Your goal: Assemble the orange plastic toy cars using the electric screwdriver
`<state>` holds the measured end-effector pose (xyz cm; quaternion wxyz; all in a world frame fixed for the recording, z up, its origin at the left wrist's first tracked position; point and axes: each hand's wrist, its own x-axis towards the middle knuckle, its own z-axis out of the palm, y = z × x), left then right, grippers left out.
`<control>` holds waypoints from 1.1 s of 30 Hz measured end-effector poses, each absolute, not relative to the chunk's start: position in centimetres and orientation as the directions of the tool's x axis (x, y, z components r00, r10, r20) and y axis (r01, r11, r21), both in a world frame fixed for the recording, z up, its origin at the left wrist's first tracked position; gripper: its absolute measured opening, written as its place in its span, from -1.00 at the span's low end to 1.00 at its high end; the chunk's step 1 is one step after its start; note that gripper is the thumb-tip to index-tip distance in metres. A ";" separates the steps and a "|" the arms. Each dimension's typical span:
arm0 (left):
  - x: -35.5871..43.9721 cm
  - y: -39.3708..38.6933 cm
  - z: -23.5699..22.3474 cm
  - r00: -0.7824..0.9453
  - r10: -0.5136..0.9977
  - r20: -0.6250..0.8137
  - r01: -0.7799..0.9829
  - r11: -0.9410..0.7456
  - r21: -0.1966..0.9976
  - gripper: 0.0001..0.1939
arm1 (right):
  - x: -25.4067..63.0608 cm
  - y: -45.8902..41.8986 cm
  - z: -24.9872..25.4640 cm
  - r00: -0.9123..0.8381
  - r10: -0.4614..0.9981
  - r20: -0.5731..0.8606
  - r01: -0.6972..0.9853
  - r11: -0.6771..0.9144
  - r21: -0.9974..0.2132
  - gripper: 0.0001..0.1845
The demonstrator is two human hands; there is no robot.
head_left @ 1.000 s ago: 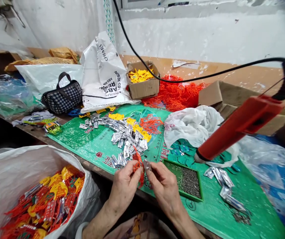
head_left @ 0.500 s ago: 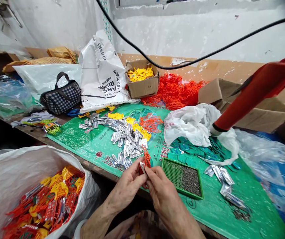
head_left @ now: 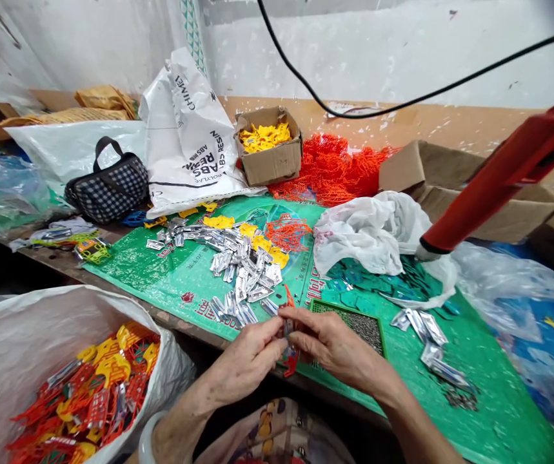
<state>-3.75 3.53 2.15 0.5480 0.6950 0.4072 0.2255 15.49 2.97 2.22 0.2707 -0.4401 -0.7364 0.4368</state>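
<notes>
An orange-red plastic piece (head_left: 289, 366) with silvery metal on it is pinched between my two hands at the table's front edge. My left hand (head_left: 242, 361) grips it from the left with thumb and fingers. From the right, my right hand (head_left: 337, 341) closes its fingertips on the same piece, hiding much of it. Just beyond my fingers lies a heap of shiny silver metal pieces (head_left: 245, 280). Close to the right hand, and partly behind it, is a green tray (head_left: 322, 307) holding many small grey metal parts.
A red cylindrical tool (head_left: 480, 193) hangs at the right above a white plastic bag (head_left: 358, 235). An open white sack (head_left: 0, 361) with orange and yellow pieces stands lower left. At the back are a cardboard box (head_left: 274, 166) of yellow pieces and an orange pile (head_left: 335, 171).
The held piece has turned, and orange now shows both above and below my fingers. My right hand has shifted its grip, its fingers reaching over the top. The camera view has moved slightly.
</notes>
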 end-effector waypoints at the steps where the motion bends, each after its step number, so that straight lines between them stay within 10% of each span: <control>1: -3.6 3.6 2.2 0.572 0.811 -0.126 0.277 -0.047 0.960 -0.83 | 15.7 3.1 2.2 -0.447 0.894 0.028 0.372 0.214 -0.903 -0.67; 6: -3.1 3.8 1.8 0.596 0.799 -0.080 0.019 0.085 0.996 -0.74 | 16.6 2.7 1.0 -0.360 0.932 0.038 0.104 0.081 -0.991 -0.79; 14: -2.7 4.3 0.1 0.599 0.801 -0.024 0.152 -0.084 0.985 -0.72 | 17.1 1.6 -1.1 -0.311 0.950 -0.027 -0.140 -0.074 -0.987 -0.65; 33: -2.6 4.1 -1.3 0.674 0.736 0.058 0.303 -0.348 0.887 -0.72 | 18.8 -0.8 -1.9 -0.305 0.900 0.312 0.444 0.424 -0.789 -0.86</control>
